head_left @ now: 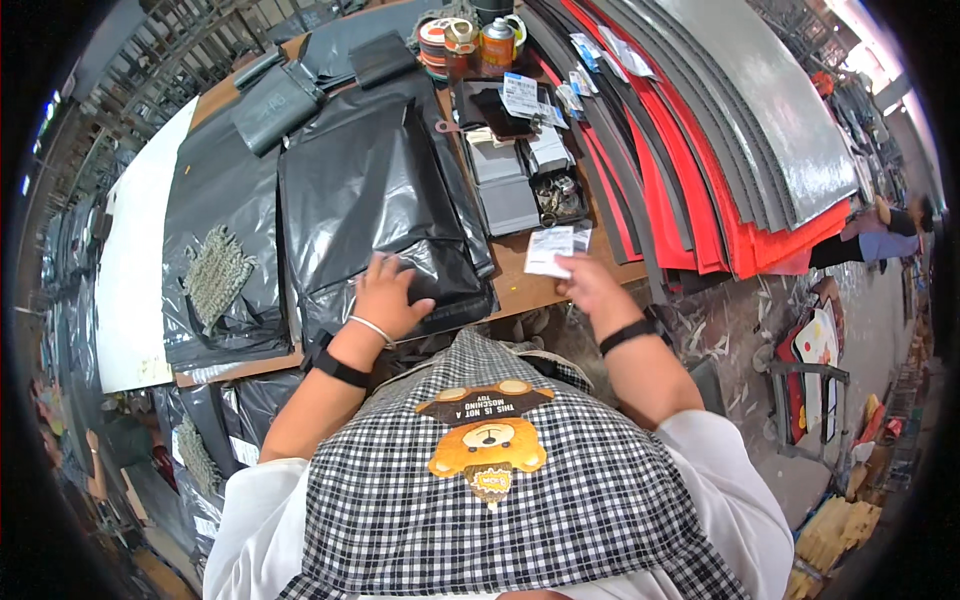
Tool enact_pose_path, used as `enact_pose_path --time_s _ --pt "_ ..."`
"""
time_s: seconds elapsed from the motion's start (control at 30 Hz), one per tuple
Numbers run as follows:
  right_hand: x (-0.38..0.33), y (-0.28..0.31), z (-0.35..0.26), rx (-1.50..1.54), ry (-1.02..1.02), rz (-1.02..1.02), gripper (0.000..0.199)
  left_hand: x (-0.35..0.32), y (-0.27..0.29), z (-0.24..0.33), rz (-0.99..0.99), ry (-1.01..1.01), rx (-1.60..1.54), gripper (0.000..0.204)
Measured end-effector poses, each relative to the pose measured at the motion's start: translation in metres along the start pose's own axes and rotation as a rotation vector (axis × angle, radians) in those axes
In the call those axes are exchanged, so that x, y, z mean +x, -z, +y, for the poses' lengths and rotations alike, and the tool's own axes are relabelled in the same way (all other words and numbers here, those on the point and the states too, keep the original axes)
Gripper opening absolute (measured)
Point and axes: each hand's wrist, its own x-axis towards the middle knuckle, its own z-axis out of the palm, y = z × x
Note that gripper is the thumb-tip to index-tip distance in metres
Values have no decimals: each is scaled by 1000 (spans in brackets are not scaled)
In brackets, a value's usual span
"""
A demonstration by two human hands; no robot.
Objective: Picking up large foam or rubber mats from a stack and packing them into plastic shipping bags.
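My left hand (388,300) lies with its fingers spread on the near part of a black plastic-wrapped package (365,190), which is flat and shiny. In my right hand (592,290) is a small white printed label (551,251), pinched between thumb and fingers. The label is held over the brown tabletop (525,287), just in front of a sectioned tray (507,205). That tray holds cards and small metal pieces, with a dark phone (503,113) at its far end.
To the right lie stacked red, black and grey sheets (720,150). A grey knitted glove (218,277) rests on black plastic at the left, beside a white board (140,250). An orange spray can (497,47) and tape rolls (434,48) stand at the back. A metal-framed cart (810,375) is on the floor.
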Motion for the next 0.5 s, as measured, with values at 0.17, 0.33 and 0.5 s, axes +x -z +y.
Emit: enact_pose_path --time_s 0.17,0.33,0.5 --pt "-73 -108 -5 -26 104 -240 19 -11 15 31 -212 -8 -1251 25" --pt "-91 -145 -6 -111 306 -214 16 -29 23 26 -60 119 -1744 4" --pt "-103 -160 -5 -158 335 -278 19 -43 27 15 44 118 -1738 4"
